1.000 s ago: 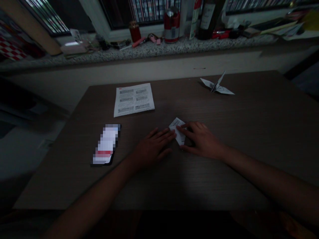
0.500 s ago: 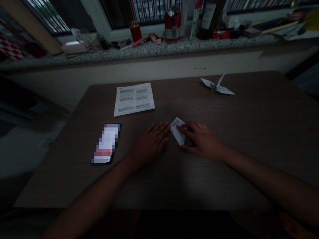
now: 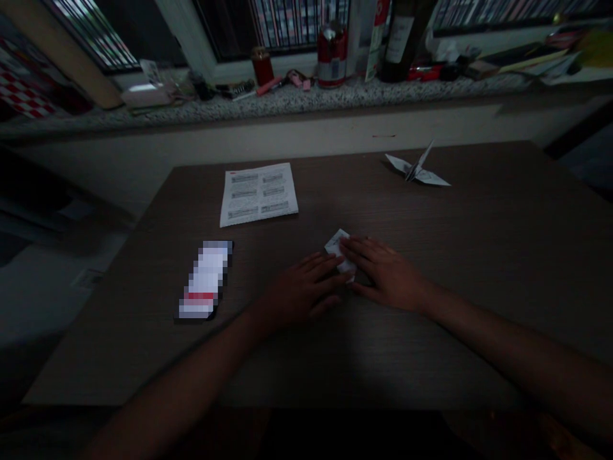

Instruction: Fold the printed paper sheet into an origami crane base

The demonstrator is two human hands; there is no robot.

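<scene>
Partly beneath the unclenched left grip point(image 3: 301, 291) and right grip point(image 3: 387, 275), the small paper point(image 3: 336, 240) lies folded, its shaping seemingly unfinished.

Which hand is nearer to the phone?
Left: the left hand lies right of the phone; the right hand is farther right, touching the folded paper.
</scene>
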